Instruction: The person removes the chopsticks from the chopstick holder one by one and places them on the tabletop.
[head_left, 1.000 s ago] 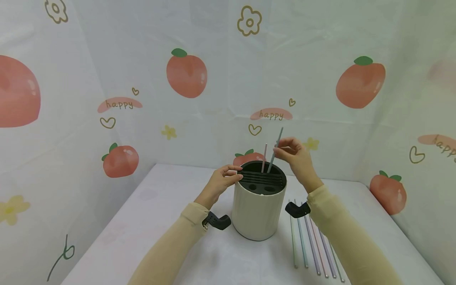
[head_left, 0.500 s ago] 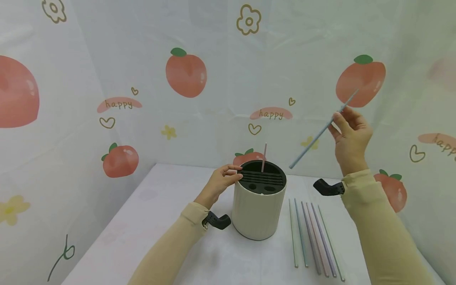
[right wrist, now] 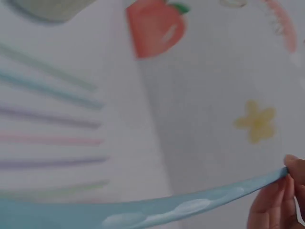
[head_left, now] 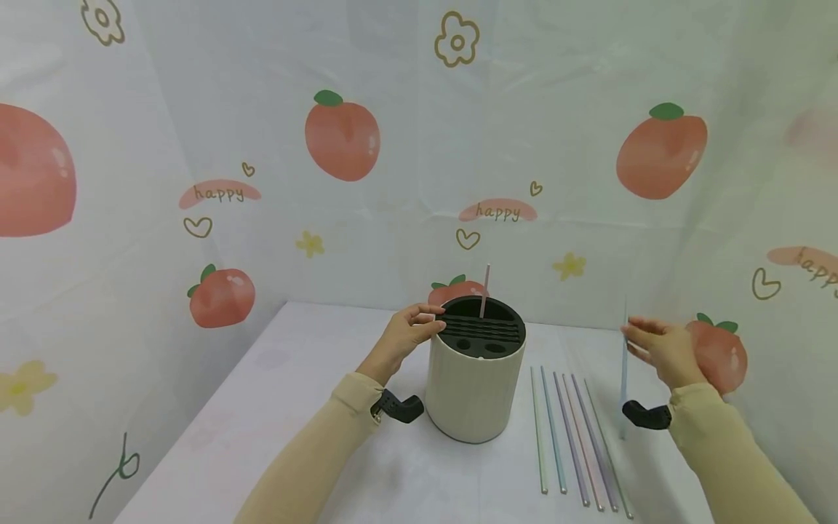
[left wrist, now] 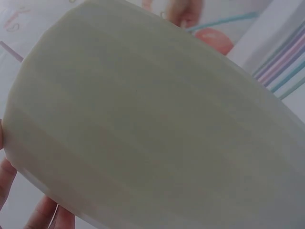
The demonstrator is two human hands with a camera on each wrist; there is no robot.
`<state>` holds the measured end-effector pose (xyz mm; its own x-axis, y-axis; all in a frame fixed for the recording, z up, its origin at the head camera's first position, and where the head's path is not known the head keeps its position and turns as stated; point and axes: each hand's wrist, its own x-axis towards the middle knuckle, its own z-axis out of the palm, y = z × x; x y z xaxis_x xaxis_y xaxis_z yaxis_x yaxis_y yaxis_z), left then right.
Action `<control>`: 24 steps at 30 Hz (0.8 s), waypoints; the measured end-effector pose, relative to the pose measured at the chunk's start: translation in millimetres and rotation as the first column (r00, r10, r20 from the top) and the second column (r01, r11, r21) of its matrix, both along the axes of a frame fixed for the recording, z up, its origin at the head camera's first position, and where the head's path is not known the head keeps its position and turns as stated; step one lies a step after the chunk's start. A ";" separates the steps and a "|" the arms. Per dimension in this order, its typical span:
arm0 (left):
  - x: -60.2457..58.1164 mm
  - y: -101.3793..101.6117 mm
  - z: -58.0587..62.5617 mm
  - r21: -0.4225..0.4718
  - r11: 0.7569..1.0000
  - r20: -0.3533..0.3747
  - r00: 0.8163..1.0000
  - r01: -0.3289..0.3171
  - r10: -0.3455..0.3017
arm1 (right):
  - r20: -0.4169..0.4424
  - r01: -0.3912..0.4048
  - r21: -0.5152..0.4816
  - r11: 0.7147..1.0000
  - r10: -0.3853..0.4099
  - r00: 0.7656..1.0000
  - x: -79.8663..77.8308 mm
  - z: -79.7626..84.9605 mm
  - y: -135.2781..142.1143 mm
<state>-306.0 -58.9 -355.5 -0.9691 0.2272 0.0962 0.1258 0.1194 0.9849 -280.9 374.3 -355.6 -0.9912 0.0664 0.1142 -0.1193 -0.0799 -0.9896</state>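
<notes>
A round cream utensil holder with a black slotted top stands on the table. My left hand holds it at the left of its rim. In the left wrist view the holder's wall fills most of the picture, with fingertips against its edge. A thin pink stick leans inside the rear opening. Over to the right, my right hand pinches a thin blue stick, roughly upright and blurred. The right wrist view shows the thumb and fingers on one end of that blue stick.
Several pastel sticks lie side by side on the white tabletop, right of the holder. A fruit-printed cloth hangs behind the table and at its sides.
My right hand lifted the blue stick out of the holder's rear opening, swung it up to the right, then lowered it right of the lying sticks. The left hand stays at the rim.
</notes>
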 end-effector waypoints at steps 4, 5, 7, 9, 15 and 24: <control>-0.3 -0.8 -1.1 -0.003 1.000 -0.006 1.000 -0.003 0.003 | 0.133 -0.043 0.237 0.971 0.011 0.991 6.4 -38.4 10.4; -0.6 -0.8 -1.5 -0.002 1.000 -0.005 1.000 -0.004 0.004 | 0.161 -0.052 0.290 0.956 0.005 0.987 8.6 -45.8 10.7; -1.2 -0.5 -1.8 0.002 1.000 -0.003 1.000 -0.004 0.004 | 0.214 -0.064 0.373 0.926 -0.019 0.977 13.2 -57.4 9.9; -1.3 0.0 -2.0 0.004 1.000 0.003 1.000 -0.003 0.003 | 0.256 -0.073 0.423 0.903 -0.042 0.966 16.8 -66.1 8.3; -1.2 0.8 -2.6 0.009 1.000 0.001 1.000 0.004 -0.004 | 0.316 -0.083 0.488 0.869 -0.087 0.945 18.5 -85.1 5.1; -3.7 0.2 -4.5 0.013 1.000 -0.003 1.000 0.000 0.000 | 0.316 -0.076 0.538 0.840 -0.117 0.941 15.5 -98.7 0.0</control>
